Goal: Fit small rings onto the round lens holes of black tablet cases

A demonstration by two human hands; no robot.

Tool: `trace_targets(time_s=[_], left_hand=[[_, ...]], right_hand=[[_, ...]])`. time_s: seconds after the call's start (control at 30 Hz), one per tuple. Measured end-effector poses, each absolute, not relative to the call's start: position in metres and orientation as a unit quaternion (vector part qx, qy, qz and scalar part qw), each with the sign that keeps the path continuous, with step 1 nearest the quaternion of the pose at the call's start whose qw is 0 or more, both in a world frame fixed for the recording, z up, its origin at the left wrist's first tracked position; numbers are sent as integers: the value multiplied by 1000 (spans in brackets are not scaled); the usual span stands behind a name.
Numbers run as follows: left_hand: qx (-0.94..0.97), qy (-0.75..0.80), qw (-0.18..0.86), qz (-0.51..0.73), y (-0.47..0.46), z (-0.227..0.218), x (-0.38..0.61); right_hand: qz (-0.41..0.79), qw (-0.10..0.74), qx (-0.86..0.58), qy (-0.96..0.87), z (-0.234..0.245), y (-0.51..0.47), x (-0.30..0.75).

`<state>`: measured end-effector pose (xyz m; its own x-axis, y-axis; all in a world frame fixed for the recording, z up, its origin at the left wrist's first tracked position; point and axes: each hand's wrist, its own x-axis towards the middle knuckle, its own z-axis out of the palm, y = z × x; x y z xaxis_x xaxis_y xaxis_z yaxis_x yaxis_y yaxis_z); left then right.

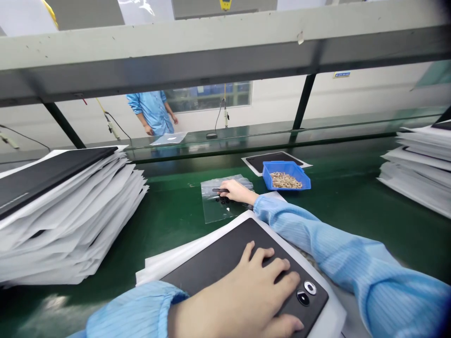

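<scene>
Left hand (239, 293) spread open, flat on a black pad (225, 263), nothing gripped, two round buttons (306, 292) just beside the fingertips, pad aslant on the green bench (169, 225), its lower end cut off by the frame. Right hand (237, 191) curled shut on a thin dark strip (220, 190), pointing left, half hidden, kind unclear, above a clear bag (214, 211) of small black rings (221, 200). Wall label (341, 74) too small to read.

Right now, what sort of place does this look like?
Probably a factory assembly line, possibly for electronics: a long green work belt, tall stacks of black and white sheets, a blue bin of small parts, and a co-worker in a blue smock.
</scene>
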<state>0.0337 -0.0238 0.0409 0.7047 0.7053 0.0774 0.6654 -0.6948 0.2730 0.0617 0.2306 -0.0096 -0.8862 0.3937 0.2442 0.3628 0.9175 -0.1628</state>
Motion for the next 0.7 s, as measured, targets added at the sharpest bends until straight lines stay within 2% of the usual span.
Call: trace_targets(time_s=[0.7], left_hand=[[915, 381, 113, 76, -26, 43, 34]], right_hand=[[88, 161, -173, -968, -17, 236, 62]])
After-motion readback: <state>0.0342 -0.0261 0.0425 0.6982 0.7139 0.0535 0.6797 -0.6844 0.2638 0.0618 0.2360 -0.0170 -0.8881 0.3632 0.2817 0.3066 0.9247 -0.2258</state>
